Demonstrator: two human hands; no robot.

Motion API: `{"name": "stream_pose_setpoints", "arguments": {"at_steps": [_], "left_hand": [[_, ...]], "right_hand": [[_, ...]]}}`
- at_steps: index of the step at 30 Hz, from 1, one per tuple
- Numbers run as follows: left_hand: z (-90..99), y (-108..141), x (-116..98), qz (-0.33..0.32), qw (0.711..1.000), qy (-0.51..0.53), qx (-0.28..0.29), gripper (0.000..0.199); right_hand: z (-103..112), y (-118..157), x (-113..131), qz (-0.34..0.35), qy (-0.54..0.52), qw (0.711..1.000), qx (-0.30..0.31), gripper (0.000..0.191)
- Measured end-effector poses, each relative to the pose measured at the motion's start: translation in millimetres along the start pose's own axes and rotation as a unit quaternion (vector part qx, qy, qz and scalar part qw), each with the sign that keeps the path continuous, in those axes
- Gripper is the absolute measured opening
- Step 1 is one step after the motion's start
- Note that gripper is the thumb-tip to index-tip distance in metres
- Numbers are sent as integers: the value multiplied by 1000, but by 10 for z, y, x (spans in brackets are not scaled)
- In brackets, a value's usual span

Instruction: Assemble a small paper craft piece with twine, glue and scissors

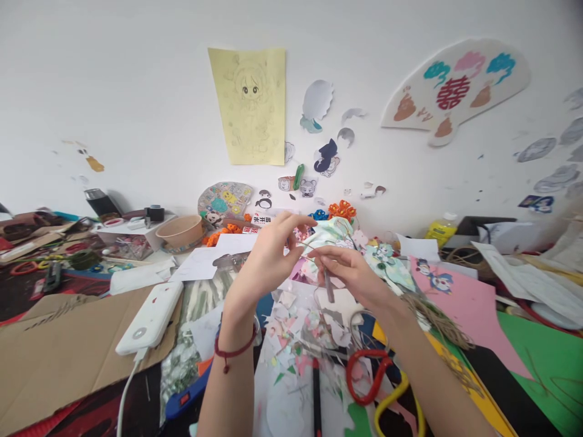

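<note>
Brown, thin strand [311, 247] lies between the left hand [269, 255] and right hand [353, 274], raised over the far side of the multicoloured paper-scrap pile [298, 334]. Right hand: thumb and fingertips together on the strand; a slender grey piece [329, 288] hangs beneath them. Left hand: fingers curled, thumb and index finger apart; contact with the strand cannot be confirmed. Caution: a loose pinch could drop the strand among the scraps; lowered wrists could snag the red looped handle [350, 376] at the pile's right.

Red 囍 [453, 93] on the white fan [424, 91]; small card's [261, 220] characters unclear.
</note>
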State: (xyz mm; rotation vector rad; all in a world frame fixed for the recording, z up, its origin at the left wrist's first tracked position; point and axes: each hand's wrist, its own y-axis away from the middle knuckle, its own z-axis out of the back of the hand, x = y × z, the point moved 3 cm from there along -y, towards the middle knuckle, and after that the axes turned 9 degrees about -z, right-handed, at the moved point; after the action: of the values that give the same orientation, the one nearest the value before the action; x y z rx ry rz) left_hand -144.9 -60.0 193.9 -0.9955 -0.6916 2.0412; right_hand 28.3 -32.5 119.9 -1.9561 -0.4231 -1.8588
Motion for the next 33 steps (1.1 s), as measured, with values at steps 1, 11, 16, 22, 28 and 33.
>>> {"name": "stream_pose_setpoints", "arguments": {"at_steps": [1,11,16,22,28,33], "left_hand": [[-6,11,-13,-12,999,-33,18,48],[-161,-32,-69,-169,960,-221,-27,40],[-116,-51,-106,-134,921,-257,-261,17],[-292,-79,-20,37,955,130,-265,45],[-518,-137,68,41,868,459,-187,42],[-622,-120,154,73,841,507,-178,36]], "right_hand": [[7,0,0,-2,-2,1000,1,30],[-1,43,101,11,-144,987,71,48],[38,59,123,31,-181,979,86,51],[33,97,167,51,-197,974,96,49],[36,63,105,56,-214,970,105,49],[56,48,104,58,-237,965,97,49]]}}
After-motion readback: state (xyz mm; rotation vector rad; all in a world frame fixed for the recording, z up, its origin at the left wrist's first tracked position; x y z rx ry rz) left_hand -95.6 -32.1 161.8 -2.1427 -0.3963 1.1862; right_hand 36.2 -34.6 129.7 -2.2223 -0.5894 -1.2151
